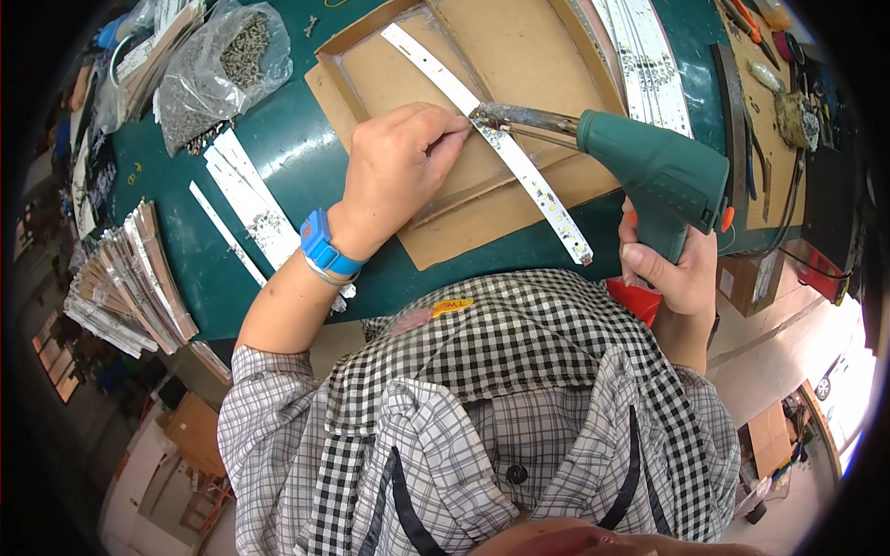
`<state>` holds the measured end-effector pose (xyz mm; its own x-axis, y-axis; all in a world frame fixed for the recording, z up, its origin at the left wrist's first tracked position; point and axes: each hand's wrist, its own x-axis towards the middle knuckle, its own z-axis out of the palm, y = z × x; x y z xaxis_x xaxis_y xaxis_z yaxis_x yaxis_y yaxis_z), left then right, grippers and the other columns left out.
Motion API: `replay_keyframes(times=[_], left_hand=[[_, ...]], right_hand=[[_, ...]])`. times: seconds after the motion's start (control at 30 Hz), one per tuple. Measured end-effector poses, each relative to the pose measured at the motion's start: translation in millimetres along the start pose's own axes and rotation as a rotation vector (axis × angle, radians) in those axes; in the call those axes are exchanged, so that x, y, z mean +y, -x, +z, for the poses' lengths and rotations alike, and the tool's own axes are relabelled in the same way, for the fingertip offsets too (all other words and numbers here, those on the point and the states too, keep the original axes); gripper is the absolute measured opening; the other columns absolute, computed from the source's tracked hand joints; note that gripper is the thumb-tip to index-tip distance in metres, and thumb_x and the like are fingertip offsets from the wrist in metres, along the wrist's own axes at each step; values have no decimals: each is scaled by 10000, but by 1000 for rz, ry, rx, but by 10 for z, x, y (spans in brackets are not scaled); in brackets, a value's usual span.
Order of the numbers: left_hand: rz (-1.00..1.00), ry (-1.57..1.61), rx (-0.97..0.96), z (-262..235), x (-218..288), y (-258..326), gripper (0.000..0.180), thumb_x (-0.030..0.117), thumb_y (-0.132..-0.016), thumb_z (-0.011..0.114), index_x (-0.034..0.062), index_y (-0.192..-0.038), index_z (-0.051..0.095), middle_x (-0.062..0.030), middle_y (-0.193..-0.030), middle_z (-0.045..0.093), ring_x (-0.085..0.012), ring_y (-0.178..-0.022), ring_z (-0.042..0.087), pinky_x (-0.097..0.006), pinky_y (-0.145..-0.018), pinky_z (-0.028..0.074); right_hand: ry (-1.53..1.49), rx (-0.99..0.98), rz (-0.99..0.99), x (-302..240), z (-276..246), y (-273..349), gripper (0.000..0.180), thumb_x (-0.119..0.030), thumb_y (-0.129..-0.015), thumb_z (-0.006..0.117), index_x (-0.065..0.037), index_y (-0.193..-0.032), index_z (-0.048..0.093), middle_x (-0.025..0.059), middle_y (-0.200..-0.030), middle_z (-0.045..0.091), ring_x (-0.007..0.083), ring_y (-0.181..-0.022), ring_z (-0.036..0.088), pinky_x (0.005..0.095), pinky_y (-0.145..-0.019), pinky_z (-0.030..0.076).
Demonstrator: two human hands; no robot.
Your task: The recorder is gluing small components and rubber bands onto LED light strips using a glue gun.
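Note:
A long white LED circuit strip (533,173) lies slantwise across a shallow cardboard tray (519,56), its near end past the tray's edge. In my right hand (672,269) is a green soldering gun (654,162), gripped by its handle. The gun's dark metal tip meets the strip about midway along, or is just above it. My left hand (403,162) is closed in a pinch at the strip's left side, close to the tip. Whatever sits between those fingertips is too small to make out.
A clear bag of screws (227,69) stands at the far left of the green table (306,120). White strips (250,199) lie left of the tray, with bundled strips (130,283) at the table's edge. More strips (649,69) are at the far right, near hand tools (756,153).

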<state>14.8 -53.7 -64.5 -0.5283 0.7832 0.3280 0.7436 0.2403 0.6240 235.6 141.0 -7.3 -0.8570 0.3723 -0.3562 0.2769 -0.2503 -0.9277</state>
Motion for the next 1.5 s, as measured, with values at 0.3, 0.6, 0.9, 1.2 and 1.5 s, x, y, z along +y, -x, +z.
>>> replay_keyframes(times=[0.3, 0.6, 0.9, 1.2, 1.5], left_hand=[[-6, -1, -21, -9, -21, 1, 83, 7, -766, 740, 28, -845, 723, -89, -815, 720, -204, -703, 699, -273, -608, 546], [-19, 32, 17, 14, -3, -3, 64, 10, -749, 719, 27, -811, 711, -88, -787, 703, -248, -681, 681, -323, -607, 550], [-14, 26, 11, -1, -11, 7, 71, 12, -767, 736, 29, -835, 721, -87, -814, 719, -210, -700, 696, -282, -612, 548], [-23, 38, 30, 6, 14, -8, 63, 8, -766, 730, 29, -822, 712, -87, -793, 709, -217, -666, 678, -296, -600, 542], [-76, 15, -19, -18, 85, -31, 96, 12, -795, 749, 31, -885, 726, -83, -815, 724, -153, -665, 682, -258, -619, 543]], right_hand=[[27, -27, 36, -88, -5, -19, 412, -33, -778, 753, 72, -1128, 563, 101, -816, 620, 121, -596, 572, 238, -504, 468], [-2, -37, 33, -31, -42, -2, 440, -23, -773, 740, 78, -1154, 544, 111, -828, 629, 124, -585, 570, 240, -500, 475], [-221, 25, -222, -73, -123, -71, 662, -108, -770, 725, 183, -1274, 410, 172, -820, 582, 156, -527, 559, 250, -422, 472], [-86, 256, -497, -252, -294, -36, 688, -81, -806, 666, 157, -1360, 333, 122, -786, 529, 159, -552, 538, 239, -485, 457], [458, 687, -587, 13, -714, -237, 537, 116, -777, 700, 25, -1262, 489, 64, -924, 567, 140, -811, 590, 270, -720, 508]])
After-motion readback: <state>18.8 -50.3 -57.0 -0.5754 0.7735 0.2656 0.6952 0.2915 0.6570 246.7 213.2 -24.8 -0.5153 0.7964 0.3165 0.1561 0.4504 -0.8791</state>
